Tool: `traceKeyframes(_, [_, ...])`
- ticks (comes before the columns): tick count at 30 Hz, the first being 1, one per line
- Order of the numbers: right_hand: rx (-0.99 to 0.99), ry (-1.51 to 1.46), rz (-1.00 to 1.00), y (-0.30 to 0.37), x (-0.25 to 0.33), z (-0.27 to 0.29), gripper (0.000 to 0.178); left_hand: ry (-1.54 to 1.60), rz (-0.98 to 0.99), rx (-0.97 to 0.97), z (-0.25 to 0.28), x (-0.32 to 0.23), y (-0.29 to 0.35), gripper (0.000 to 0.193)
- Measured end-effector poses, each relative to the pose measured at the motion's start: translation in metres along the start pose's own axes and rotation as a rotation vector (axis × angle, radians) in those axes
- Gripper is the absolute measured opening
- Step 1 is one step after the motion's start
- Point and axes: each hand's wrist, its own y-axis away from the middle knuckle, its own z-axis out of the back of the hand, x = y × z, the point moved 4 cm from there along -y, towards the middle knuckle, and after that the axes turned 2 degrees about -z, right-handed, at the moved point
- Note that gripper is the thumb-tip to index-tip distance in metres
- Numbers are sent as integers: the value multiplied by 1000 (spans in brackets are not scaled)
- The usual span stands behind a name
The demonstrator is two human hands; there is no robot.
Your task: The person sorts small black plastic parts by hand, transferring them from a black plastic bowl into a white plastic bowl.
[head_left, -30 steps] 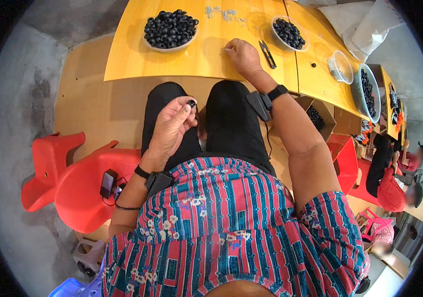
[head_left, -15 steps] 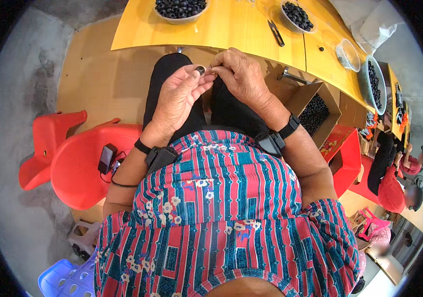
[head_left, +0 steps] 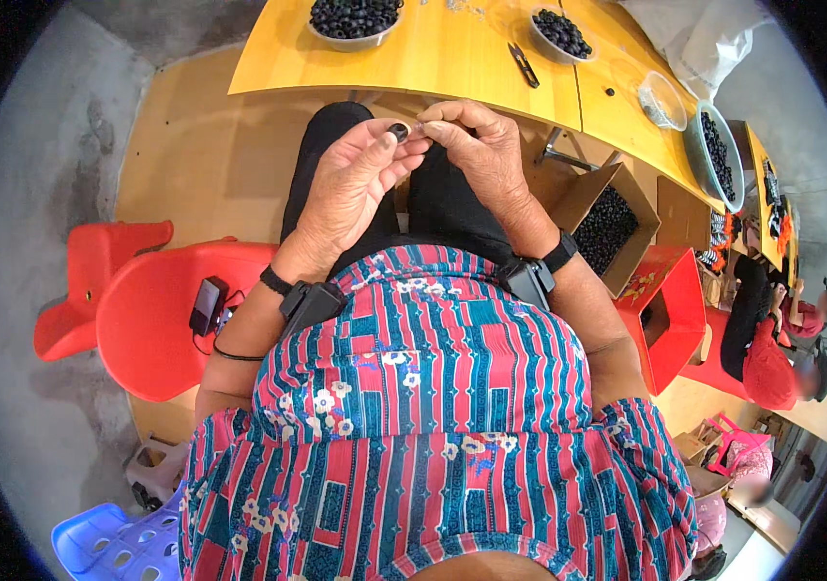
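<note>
Over lap (head_left: 433, 205) | L hand (head_left: 350, 184): blk bead (head_left: 398, 132) | R hand (head_left: 483, 157): pc (head_left: 420, 128) unclear

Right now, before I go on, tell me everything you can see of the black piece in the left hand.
The black piece is small, rounded and glossy, with a bright highlight; it looks like hard plastic. The left hand holds it up between thumb and fingers, above the lap and short of the yellow table. The fingers hide part of it, and I can't make out a hole. The right hand has its fingertips pinched close by; whether they touch it is unclear.
</note>
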Motion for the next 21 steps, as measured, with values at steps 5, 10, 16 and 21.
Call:
traceKeyframes(5, [-3, -98, 2, -2, 1, 1, 10, 5, -10, 35, -4, -1, -4, 23])
traceKeyframes(10, [18, -142, 125, -3, 14, 6, 9, -182, -24, 7, -5, -4, -3, 23])
traceKeyframes(16, [69, 243, 329, -4, 30, 4, 9, -512, -217, -30, -7, -15, -3, 22])
traceKeyframes(21, [24, 229, 295, -3, 26, 4, 10, -664, -250, -28, -9, -19, -1, 21])
